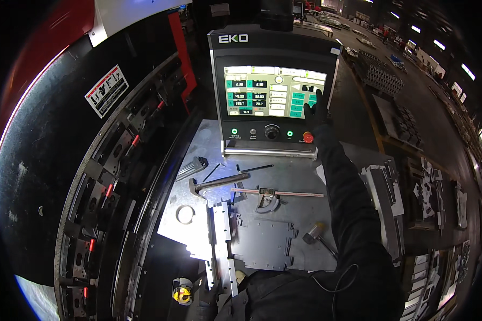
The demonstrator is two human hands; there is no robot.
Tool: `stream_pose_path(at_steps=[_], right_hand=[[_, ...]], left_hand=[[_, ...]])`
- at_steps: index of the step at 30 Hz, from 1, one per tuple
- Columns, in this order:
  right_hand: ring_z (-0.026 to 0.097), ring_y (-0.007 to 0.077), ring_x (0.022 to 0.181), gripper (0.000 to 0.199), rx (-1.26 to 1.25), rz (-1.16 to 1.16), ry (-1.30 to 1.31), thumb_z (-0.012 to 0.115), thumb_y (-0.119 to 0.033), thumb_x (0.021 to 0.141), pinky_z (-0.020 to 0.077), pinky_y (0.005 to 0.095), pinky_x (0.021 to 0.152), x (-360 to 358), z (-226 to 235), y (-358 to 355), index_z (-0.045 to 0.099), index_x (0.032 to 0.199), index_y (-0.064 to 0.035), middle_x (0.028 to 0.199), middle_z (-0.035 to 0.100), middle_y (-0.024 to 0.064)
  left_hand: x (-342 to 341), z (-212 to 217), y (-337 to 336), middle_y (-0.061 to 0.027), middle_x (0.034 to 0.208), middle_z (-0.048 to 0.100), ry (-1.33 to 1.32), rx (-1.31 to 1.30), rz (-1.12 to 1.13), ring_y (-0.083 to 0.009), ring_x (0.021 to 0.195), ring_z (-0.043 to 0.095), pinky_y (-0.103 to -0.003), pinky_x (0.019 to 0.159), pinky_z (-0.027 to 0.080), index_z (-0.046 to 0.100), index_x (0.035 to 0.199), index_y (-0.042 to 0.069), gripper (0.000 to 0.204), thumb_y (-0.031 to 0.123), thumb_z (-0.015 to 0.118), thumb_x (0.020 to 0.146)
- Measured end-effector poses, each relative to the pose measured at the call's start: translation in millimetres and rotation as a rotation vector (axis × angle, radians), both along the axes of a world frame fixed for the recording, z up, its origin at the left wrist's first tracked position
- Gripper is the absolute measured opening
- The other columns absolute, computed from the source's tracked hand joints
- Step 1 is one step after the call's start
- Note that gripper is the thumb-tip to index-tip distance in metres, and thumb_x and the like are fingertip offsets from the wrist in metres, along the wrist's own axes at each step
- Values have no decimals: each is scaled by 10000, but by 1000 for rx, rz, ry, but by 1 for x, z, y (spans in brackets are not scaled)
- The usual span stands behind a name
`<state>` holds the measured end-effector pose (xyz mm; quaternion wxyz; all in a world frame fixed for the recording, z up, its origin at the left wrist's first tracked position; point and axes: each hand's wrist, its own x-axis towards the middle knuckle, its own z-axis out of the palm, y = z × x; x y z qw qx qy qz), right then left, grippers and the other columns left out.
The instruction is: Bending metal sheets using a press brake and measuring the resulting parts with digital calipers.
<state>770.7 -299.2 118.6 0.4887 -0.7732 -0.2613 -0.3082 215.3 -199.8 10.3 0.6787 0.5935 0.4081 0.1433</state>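
Metal strip (223,227), apparently already bent, lies pinched in the left hand (204,293) at the near edge of the table (305,176); right hand (316,111), thumb and finger spread, at the screen (276,91), input apparently unfinished.

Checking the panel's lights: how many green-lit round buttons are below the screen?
2. One green-lit button is at the row's left; the second green-lit button lies between the black dial and red knob. The right sleeve may hide others farther right.
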Motion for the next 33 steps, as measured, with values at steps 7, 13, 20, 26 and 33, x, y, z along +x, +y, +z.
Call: stream_pose_path(at_steps=[7, 13, 20, 26, 33], right_hand=[[393, 176, 440, 583, -82, -32, -11, 526, -162, 741, 331, 314, 436, 1, 5, -4, 271, 1263, -115, 511, 414, 33], [389, 173, 438, 577, -30, -30, -57, 525, -162, 743, 324, 310, 432, 3, 2, -3, 277, 1262, -116, 515, 414, 34], [364, 164, 427, 622, -53, 45, -6, 541, -146, 712, 315, 295, 420, 15, -11, -2, 261, 1265, -90, 517, 397, 36], [434, 193, 441, 631, -206, 15, 122, 519, -193, 720, 342, 308, 433, -4, 7, 5, 242, 1282, -113, 503, 446, 48], [434, 181, 446, 625, -272, -46, -38, 519, -195, 727, 333, 300, 429, -3, -6, 19, 247, 1289, -197, 526, 445, 30]], left_hand=[[-2, -10, 3, -28, 539, 503, 2, 13, -15, -85, 392, 380, -220, 350, 282, 537, 898, 13, 199, 150, 530, 753], [-5, -17, 4, -28, 541, 503, 7, 22, -26, -85, 395, 380, -220, 352, 283, 539, 895, 13, 199, 150, 532, 751], [-9, -29, 9, -27, 543, 502, 13, 34, -39, -84, 399, 380, -220, 355, 284, 542, 891, 12, 198, 150, 534, 749], [-13, -43, 16, -27, 545, 502, 20, 43, -46, -84, 402, 380, -220, 357, 284, 544, 888, 12, 198, 150, 536, 747], [-8, -62, 31, -27, 547, 501, 19, 56, -110, -84, 406, 380, -220, 360, 285, 547, 884, 12, 197, 150, 539, 744]])
